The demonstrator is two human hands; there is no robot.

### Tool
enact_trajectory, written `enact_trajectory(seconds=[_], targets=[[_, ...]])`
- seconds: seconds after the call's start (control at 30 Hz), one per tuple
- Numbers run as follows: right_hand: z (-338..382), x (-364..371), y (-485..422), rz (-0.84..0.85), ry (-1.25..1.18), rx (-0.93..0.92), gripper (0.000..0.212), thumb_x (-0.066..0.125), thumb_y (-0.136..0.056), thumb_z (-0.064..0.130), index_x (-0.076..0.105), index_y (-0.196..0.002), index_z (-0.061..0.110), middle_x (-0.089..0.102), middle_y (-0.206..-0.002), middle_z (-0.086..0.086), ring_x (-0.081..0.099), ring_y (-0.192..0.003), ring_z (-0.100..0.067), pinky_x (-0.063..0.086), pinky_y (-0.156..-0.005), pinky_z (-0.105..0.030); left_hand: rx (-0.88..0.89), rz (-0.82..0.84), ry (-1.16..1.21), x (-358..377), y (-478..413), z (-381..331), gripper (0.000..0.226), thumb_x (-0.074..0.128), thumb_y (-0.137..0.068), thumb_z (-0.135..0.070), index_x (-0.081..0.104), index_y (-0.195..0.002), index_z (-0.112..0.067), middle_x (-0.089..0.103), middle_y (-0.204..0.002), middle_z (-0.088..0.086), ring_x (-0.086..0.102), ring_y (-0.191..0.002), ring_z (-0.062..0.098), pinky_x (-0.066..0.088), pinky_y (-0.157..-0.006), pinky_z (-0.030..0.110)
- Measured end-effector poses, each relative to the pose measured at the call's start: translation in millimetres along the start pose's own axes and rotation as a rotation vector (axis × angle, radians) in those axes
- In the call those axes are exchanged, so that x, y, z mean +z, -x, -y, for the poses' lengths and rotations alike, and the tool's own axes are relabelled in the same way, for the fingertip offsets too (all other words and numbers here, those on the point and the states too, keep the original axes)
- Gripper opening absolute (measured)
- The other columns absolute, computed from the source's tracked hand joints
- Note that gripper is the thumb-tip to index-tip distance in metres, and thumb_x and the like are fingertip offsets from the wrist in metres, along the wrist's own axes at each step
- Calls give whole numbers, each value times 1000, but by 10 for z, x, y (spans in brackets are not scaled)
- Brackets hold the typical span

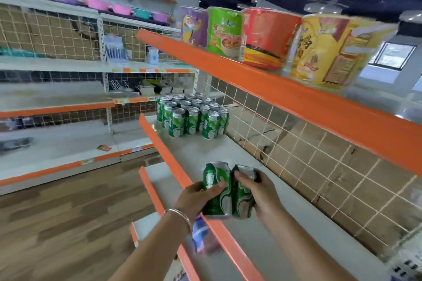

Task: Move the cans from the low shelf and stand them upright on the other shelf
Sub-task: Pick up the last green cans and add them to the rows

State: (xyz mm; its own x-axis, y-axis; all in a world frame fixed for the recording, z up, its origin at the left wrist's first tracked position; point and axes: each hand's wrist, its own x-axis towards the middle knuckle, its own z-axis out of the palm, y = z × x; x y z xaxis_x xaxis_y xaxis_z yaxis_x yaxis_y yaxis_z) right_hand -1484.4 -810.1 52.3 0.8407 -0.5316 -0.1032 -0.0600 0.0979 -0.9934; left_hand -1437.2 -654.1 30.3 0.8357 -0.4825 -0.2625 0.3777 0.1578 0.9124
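Here, the biggest thing is the shelf unit [285,189] with orange edges, which runs up and away from the two hands on their right side. Its middle shelf [205,150] is a pale board, and both hands are held just above its near part. Behind the hands, on the right, there is a wire grid [319,155] with brown cardboard behind it.

Above the hands, on the top shelf [296,98], four big noodle cups [269,39] stand in a row: purple, green, red and yellow.

Far beyond the hands, at the other end of the middle shelf, a group of green cans [191,116] stands upright, packed close together.

The left hand [196,196] is closed around one green can [215,189]; the thumb lies across the front of it and the can is almost upright. A thin bracelet [180,217] is on this wrist. The right hand [260,191] is closed around a second green can [242,194], with the fingers over its top part, and this can is tilted to the right. The two cans touch each other between the hands.

Below the left hand, on a lower shelf, something blue and red [201,232] is seen, too blurred to tell what it is.
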Motion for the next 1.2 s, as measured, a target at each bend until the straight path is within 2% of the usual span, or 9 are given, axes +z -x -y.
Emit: enact_trajectory(seconds=[0.2, 0.33, 0.6, 0.73, 0.87, 0.97, 1.03, 1.1, 1.2], targets=[[-15, 296, -552, 31, -86, 57, 32, 76, -75, 10, 65, -104, 3, 72, -94, -16, 69, -80, -27, 54, -68, -35, 24, -31, -35, -267, -510, -132, 28, 84, -66, -29, 71, -86, -13, 74, -96, 14, 70, -91, 28, 53, -91, 43], [-69, 503, -808, 34, -130, 22, 34, 72, -75, -2, 61, -106, 1, 70, -97, -19, 69, -80, -27, 55, -65, -34, 55, -36, -44, -384, -825, -200, 15, 78, -73, -13, 69, -85, -11, 73, -84, 9, 68, -79, 23, 57, -81, 34], [-277, 961, -1479, 5, -53, -47, 54, 72, -75, -6, 51, -121, 14, 65, -115, -13, 64, -100, -23, 50, -83, -34, 93, -43, -78, -885, -1586, -462, 34, 76, -73, -4, 64, -105, -9, 70, -92, 10, 66, -77, 21, 57, -65, 20], [-351, 1137, -1783, 19, 83, -84, 59, 74, -78, 3, 51, -129, 19, 63, -123, -5, 61, -111, -19, 50, -90, -31, 106, -12, -132, -1198, -2044, -628, 58, 83, -65, -8, 61, -118, -10, 70, -98, 8, 66, -87, 23, 57, -82, 33], [-379, 1170, -1886, 46, 217, -58, 79, 82, -70, 17, 41, -138, 24, 57, -129, 3, 56, -117, -11, 48, -91, -26, 103, 58, -272, -1441, -2330, -678, 109, 89, -37, -41, 48, -136, -20, 69, -109, 2, 66, -99, 18, 51, -95, 35], [-457, 1137, -1893, -33, 451, -59, 80, 86, -65, 19, 42, -131, 26, 58, -124, 6, 56, -111, -8, 46, -88, -21, 155, 202, -476, -1535, -2412, -707, 74, 87, -61, -28, 48, -124, -33, 65, -102, -11, 60, -96, 9, 46, -78, 5], [-516, 1145, -1926, -87, 528, -47, 78, 89, -61, 16, 42, -123, 29, 62, -118, 4, 60, -104, -9, 45, -85, -23, 195, 278, -522, -1570, -2464, -716, 57, 83, -67, -23, 49, -108, -42, 63, -91, -25, 60, -88, 2, 43, -68, -1], [-548, 1188, -1983, -126, 575, -32, 79, 90, -59, 16, 44, -122, 27, 63, -115, 4, 60, -103, -13, 45, -86, -25, 231, 337, -508, -1582, -2493, -734, 54, 85, -64, -24, 50, -97, -49, 69, -81, -28, 63, -84, -1, 44, -71, 1], [-510, 1293, -2107, -178, 593, -52, 71, 89, -60, 15, 50, -119, 24, 65, -107, 6, 62, -100, -14, 45, -77, -23, 282, 378, -465, -1606, -2562, -699, 62, 87, -50, -48, 58, -106, -45, 72, -101, -15, 66, -100, 10, 51, -91, 25]])
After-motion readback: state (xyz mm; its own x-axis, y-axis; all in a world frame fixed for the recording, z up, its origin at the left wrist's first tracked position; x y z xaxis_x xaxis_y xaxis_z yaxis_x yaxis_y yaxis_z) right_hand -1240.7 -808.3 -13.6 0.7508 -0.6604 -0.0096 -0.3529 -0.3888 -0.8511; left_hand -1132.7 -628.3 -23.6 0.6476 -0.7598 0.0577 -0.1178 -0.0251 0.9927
